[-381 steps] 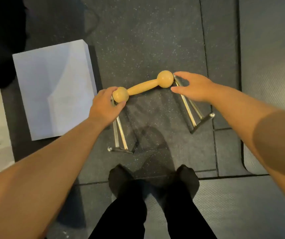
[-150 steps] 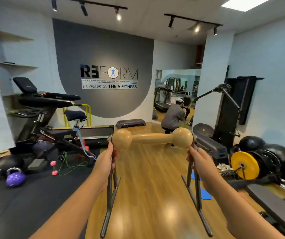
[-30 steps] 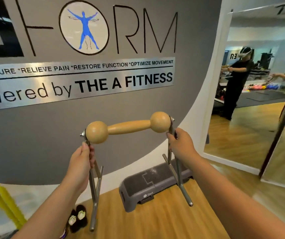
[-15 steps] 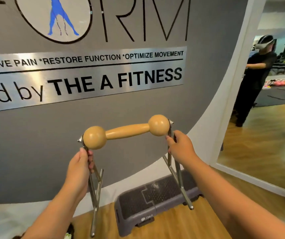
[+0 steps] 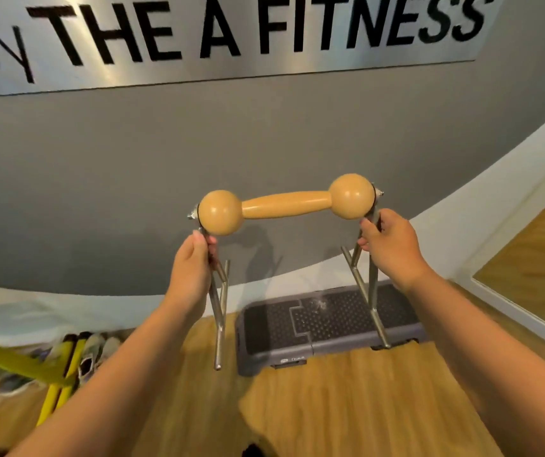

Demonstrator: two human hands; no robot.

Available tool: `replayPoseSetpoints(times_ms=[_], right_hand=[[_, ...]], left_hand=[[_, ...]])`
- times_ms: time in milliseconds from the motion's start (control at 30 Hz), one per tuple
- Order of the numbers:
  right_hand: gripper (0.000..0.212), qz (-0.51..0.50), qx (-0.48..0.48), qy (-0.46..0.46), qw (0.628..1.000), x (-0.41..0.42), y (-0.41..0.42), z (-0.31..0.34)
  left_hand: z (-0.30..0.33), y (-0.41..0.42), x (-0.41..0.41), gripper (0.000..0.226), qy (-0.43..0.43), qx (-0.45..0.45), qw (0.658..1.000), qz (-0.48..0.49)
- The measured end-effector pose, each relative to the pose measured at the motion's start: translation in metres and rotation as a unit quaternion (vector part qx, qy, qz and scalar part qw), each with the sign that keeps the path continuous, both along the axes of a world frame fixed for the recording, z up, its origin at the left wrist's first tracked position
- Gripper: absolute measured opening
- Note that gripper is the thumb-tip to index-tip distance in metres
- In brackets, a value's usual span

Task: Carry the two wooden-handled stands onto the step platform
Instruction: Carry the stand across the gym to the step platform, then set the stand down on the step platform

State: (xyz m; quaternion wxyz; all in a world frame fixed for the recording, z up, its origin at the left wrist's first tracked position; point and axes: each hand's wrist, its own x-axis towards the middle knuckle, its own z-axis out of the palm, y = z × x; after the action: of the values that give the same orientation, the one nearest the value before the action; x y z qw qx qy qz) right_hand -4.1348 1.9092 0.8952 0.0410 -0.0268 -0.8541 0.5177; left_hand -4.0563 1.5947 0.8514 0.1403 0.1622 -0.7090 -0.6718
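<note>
Both hands are up in front holding one wooden-handled stand (image 5: 286, 206) in the air. Left hand (image 5: 190, 268) grips the metal legs under the left ball end, right hand (image 5: 391, 247) grips the legs under the right one. The grey step platform (image 5: 327, 324) sits on the wood floor (image 5: 330, 407) against the grey wall (image 5: 132, 176), below the stand. Sign (image 5: 231, 34) reads "THE A FITNESS". Yellow frame (image 5: 17, 364) and some shoes (image 5: 96, 351) at lower left.
</note>
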Motion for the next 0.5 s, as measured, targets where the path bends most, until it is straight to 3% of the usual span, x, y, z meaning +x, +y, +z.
replayPoseSetpoints(times_ms=[233,300,400,500], right_hand=[[0.018,0.005,0.023,-0.045,0.999,-0.087,-0.008,-0.088],[0.016,0.013,0.036,-0.059,0.997,-0.11,-0.005,-0.114],[0.018,0.025,0.04,-0.08,0.996,-0.147,0.003,-0.159],[0.015,0.048,0.036,-0.092,0.994,-0.177,0.016,-0.213]], left_hand=[[-0.075,-0.004,-0.075,0.043,-0.044,-0.034,0.998,0.019],[-0.098,-0.005,-0.092,0.057,-0.075,-0.022,0.997,0.026],[-0.135,-0.003,-0.116,0.084,-0.13,0.067,0.989,0.036],[-0.181,0.009,-0.131,0.097,-0.159,0.118,0.98,0.037]])
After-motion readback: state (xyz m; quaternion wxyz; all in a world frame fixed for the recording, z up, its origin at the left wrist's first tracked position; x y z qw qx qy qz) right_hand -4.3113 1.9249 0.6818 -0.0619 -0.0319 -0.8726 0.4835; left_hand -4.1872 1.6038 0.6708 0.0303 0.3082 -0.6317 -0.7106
